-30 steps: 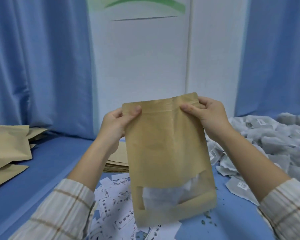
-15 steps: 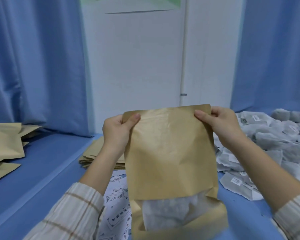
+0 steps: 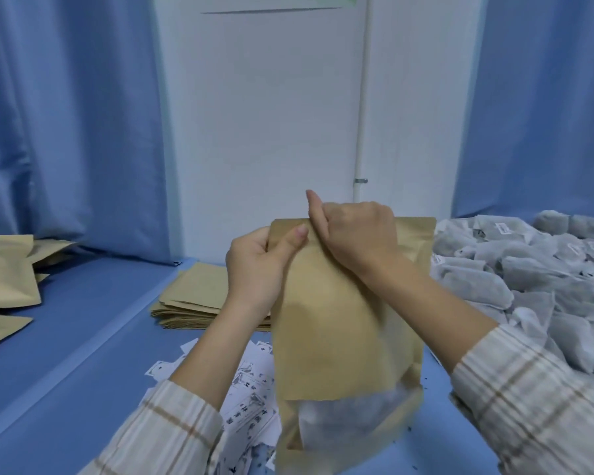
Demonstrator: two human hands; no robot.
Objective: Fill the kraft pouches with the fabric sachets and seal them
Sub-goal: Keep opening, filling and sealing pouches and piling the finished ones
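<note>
Standing upright above the near middle of the blue surface (image 3: 93,337), the kraft pouch (image 3: 326,337) is held at its top edge by both hands. Its top left corner is pinched by the left hand (image 3: 258,265), with the thumb laid across the front and the fingers curled behind. The top edge just beside that is pinched by the right hand (image 3: 355,234), whose fingers are curled over the rim and whose thumb points upward. A white fabric sachet (image 3: 336,423) is seen through the clear window in the lower part of the pouch, though that part is blurred. Plaid sleeves (image 3: 535,413) cover both forearms.

Printed paper slips (image 3: 247,402) are scattered on the surface beneath the left forearm, toward the near edge. Behind the left hand, a flat stack of empty pouches (image 3: 196,299) is laid near the middle of the surface. More kraft pouches (image 3: 4,279) are piled at the left edge. A large heap of grey-white sachets (image 3: 528,275) is spread along the right side. Blue curtains (image 3: 69,125) hang at both sides of a white wall (image 3: 264,125) beyond the far edge.
</note>
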